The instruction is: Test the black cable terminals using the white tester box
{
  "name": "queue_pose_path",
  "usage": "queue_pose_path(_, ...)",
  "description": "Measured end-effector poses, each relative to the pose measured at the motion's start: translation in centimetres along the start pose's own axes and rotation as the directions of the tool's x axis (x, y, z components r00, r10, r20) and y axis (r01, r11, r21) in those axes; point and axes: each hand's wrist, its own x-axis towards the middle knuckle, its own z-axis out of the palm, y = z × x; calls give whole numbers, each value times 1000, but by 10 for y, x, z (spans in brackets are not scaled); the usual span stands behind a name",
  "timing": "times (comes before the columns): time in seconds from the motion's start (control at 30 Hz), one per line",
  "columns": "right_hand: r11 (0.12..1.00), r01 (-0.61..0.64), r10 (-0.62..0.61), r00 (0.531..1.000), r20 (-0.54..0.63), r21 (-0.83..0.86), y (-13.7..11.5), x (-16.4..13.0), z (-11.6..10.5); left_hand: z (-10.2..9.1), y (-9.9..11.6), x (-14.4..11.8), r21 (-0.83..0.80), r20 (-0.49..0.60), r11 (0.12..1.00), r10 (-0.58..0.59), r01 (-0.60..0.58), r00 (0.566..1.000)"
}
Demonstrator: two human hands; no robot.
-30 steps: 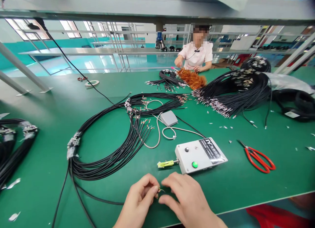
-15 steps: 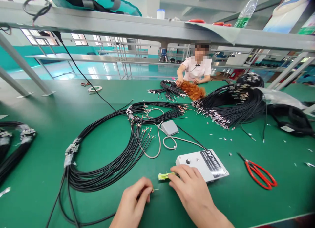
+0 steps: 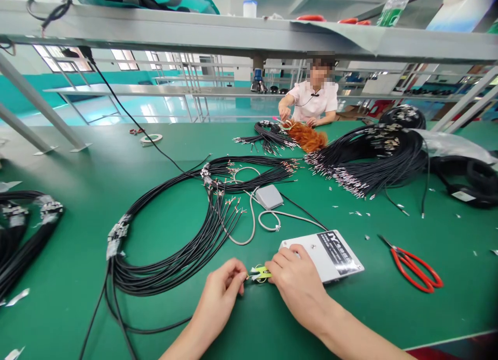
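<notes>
At the left edge of the green counter (image 3: 78,308) lies a bundle of black cables (image 3: 23,235) with taped ends. Next to it, a large loop of black wires (image 3: 171,246) spreads from the near edge toward the middle of the counter, and its stripped ends fan out near a grey foot pedal (image 3: 268,195).

Close to the near edge, the left hand (image 3: 221,290) pinches the end of a thin wire between thumb and forefinger; the fingers (image 3: 237,277) are closed on it, and the wire tip reaches the yellow-green clip (image 3: 260,272). This clip sticks out from the left side of a white control box (image 3: 330,253), which stands near the near edge, a little right of the middle. The right hand (image 3: 298,285) rests against the box, with its fingers bent and pressing on the clip; I cannot tell if it really grips the clip or only touches it.

To the right of the box, red-handled scissors (image 3: 416,269) lie flat on the counter. Farther back on the right, a thick heap of black wires with metal terminals (image 3: 369,163) is lying. At the far edge, another person (image 3: 313,98) works with an orange bundle (image 3: 309,136).
</notes>
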Motion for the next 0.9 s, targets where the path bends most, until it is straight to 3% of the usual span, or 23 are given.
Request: queue_pose_path(0.9,999,-37,39,996,80,-25,-3,1,-2,4,-1,6,177,10,983,57,-58,998)
